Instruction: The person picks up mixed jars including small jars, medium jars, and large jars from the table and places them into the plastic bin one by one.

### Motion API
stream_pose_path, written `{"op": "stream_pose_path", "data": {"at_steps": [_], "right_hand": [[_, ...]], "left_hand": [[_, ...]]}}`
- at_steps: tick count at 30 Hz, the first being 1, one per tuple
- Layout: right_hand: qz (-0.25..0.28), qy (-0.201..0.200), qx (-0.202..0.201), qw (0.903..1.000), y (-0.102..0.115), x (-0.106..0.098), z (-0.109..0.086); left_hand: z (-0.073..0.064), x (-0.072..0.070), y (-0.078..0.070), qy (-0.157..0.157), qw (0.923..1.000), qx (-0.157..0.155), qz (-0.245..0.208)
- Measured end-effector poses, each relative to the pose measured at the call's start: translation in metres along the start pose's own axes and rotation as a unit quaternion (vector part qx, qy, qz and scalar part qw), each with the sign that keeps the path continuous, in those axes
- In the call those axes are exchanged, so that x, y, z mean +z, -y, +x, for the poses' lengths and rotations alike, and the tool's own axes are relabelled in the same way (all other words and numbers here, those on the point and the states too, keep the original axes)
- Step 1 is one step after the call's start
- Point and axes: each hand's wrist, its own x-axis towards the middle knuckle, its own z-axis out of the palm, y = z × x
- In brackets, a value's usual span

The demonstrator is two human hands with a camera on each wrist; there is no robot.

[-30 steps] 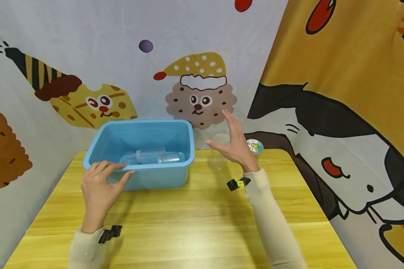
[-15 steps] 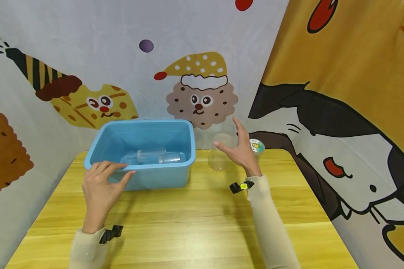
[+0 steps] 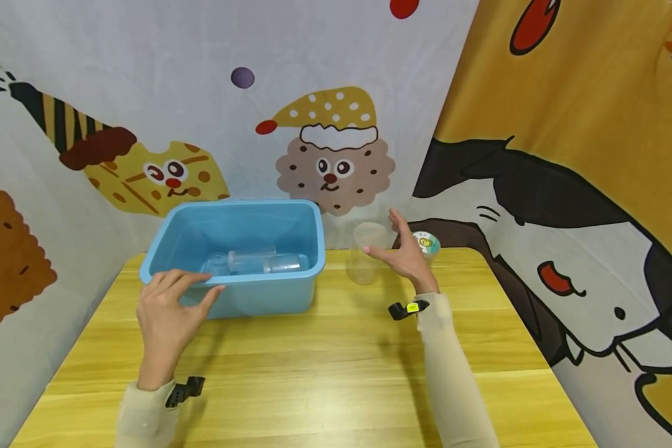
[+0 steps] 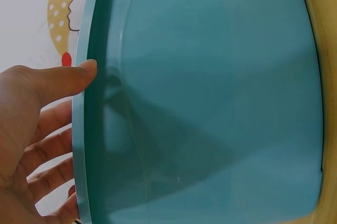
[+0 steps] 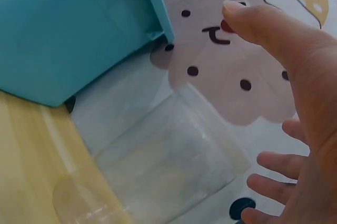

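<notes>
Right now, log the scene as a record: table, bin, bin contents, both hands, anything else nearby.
table: yellowish, wood-grained
blue bin: on the table, back left
inside: clear containers, at least two on their sides
left hand: grips the bin's near rim
clear jar: upright, right of the bin
right hand: spread beside the jar, not gripping
round patterned top: past the right hand
</notes>
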Motion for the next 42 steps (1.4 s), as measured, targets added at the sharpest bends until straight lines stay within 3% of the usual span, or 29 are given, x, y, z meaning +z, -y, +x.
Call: {"op": "stream_pose_path", "data": {"at_steps": [6, 11, 18, 27, 42], "right_hand": [[0.025, 0.027, 0.015, 0.9992, -0.013, 0.001, 0.005], [0.060, 0.040, 0.001, 0.9974, -0.024, 0.006, 0.011], [0.085, 0.030, -0.009, 0.9959, -0.033, 0.013, 0.017], [0.085, 0.004, -0.002, 0.9964, -0.035, 0.018, 0.020], [0.090, 0.020, -0.008, 0.9957, -0.025, 0.018, 0.014]], "left_hand": [[-0.001, 0.000, 0.000, 0.000, 1.0000, 0.001, -0.001], [0.000, 0.000, 0.000, -0.001, 1.0000, 0.002, -0.001], [-0.001, 0.000, -0.001, -0.002, 1.0000, 0.001, 0.000], [-0.002, -0.001, 0.000, 0.011, 0.9999, -0.011, 0.001], [-0.002, -0.001, -0.003, 0.002, 1.0000, -0.003, -0.003]]}}
